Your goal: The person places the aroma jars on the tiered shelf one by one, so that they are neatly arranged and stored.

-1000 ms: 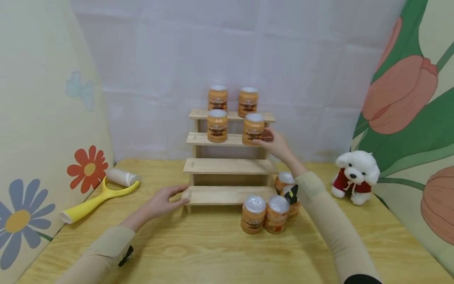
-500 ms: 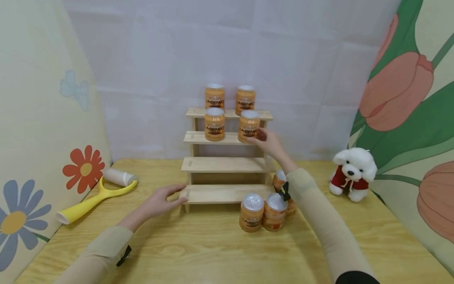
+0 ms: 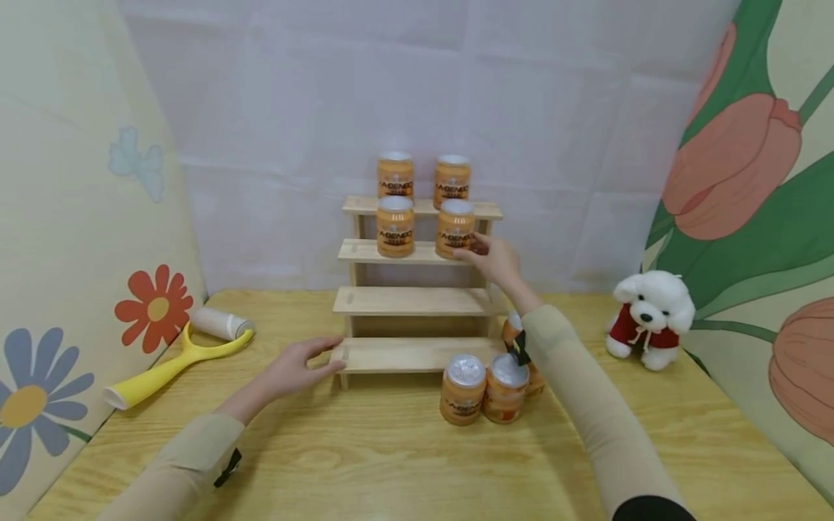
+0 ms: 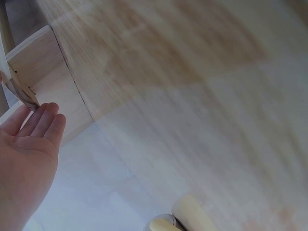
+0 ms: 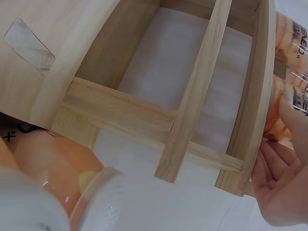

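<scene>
A stepped wooden display rack (image 3: 417, 300) stands on the table. My right hand (image 3: 496, 262) holds an orange can (image 3: 455, 235) from its right side, thumb in front, on the second shelf from the top; in the right wrist view that can (image 5: 276, 113) is partly covered by the fingers. Left of it on that shelf stands another can (image 3: 394, 230). Two more cans, one of them the right-hand can (image 3: 452, 177), are on the top shelf. My left hand (image 3: 296, 370) grips the left end of the lowest shelf between thumb and fingers, with the board's corner beside the fingertips (image 4: 50, 108).
Several orange cans (image 3: 463, 394) with silver tops stand at the rack's lower right, some hidden by my right sleeve. A yellow-handled lint roller (image 3: 176, 365) lies at the left. A white plush dog (image 3: 650, 318) in red sits at the right, near the flowered wall panel.
My right hand has shifted the can slightly left along its shelf, closer to its neighbour. The left hand stays at the rack's end. The head view has shifted a little.
</scene>
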A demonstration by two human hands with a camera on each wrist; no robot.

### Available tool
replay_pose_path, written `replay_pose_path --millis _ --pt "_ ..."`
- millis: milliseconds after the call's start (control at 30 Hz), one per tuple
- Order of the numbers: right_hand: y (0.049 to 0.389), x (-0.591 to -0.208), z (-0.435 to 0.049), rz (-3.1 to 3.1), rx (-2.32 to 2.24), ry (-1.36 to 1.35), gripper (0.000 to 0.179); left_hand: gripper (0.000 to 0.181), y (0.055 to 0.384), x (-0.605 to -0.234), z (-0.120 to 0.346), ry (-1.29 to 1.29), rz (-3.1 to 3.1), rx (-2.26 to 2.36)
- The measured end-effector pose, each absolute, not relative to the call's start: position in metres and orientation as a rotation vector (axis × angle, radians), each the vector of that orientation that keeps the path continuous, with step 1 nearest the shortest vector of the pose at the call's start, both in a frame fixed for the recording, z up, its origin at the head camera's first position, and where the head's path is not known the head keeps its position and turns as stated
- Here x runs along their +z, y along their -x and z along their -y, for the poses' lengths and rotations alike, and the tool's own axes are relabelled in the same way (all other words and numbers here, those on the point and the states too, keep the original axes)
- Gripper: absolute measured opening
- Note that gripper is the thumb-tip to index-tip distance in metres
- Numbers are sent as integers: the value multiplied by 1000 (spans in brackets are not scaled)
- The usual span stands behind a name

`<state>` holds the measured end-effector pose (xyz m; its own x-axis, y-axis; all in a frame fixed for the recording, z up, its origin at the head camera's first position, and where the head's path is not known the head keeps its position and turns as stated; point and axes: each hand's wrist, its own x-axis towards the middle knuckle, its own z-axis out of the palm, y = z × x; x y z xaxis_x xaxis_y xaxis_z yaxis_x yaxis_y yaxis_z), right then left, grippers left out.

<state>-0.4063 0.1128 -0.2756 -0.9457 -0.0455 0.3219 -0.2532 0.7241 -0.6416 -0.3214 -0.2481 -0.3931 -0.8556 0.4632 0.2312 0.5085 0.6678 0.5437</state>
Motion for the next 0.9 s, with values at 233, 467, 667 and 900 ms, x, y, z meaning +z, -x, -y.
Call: replay_pose_path --millis 233,467,667,900 --pt "407 -278 -114 2651 1006 -205 71 59 321 -395 248 816 2805 -956" --pt "403 -280 -120 2624 1153 -329 63 57 320 -394 247 818 2801 -947" --pt "395 -276 -130 2675 1196 -555 57 57 320 -392 247 824 2793 -956" --pt "379 -276 -146 2731 1142 -630 47 56 319 -391 249 837 2780 -960"
